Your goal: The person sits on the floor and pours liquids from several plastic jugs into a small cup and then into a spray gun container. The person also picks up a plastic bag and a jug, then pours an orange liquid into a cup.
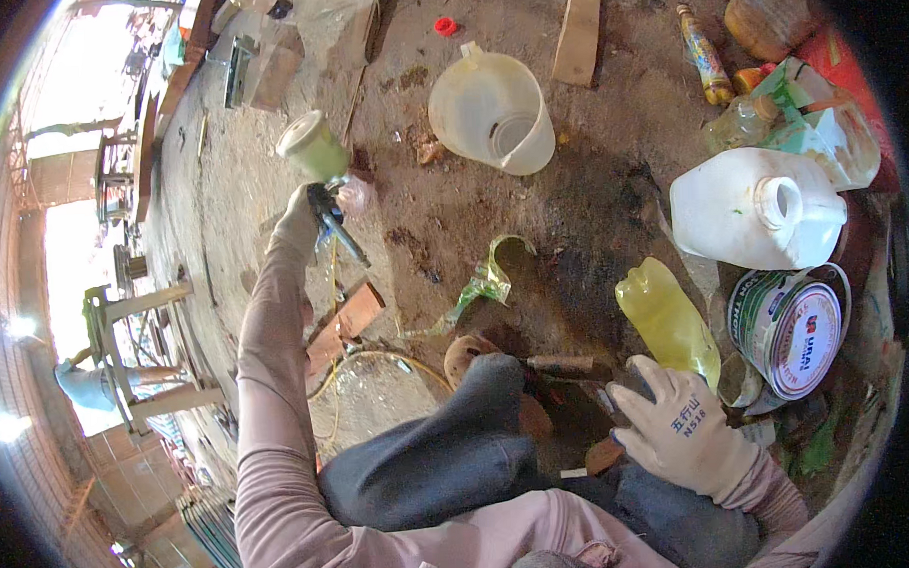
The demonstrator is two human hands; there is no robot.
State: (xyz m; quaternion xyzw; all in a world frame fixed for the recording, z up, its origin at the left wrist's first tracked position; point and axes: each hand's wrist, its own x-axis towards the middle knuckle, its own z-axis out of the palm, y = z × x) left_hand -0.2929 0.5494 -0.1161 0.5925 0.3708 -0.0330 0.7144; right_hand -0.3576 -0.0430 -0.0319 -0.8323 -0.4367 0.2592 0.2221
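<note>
Left hand [298, 227], gloved, closed round a spray gun [326, 202] out to the left, above the stained ground [600, 144] – its cup [315, 147] uppermost, tilted, pale green showing through the wall. Right hand [685, 431], gloved too, lay low by the right knee, fingers bent over dark cloth; could not tell whether it gripped anything. Step in hand, as I judged it: handling the gun one-handed, body crouched low. Next move seemed to call for a firm wrist and a level cup, lest liquid slop out; whether its top was sealed could not be made out. Translucent bucket [494, 110] stood ahead, right of the gun and apart from it, a red cap [446, 26] beyond. Writing: dark print across the back of the right glove; a round tin [792, 334] at far right with red and blue lettering on its pale lid, white on its green side; a small bottle [705, 60] in a colourful wrapper, print too small to read. White jug [757, 208] and yellow-green bottle [666, 317] near the tin – no label made out on either
</note>
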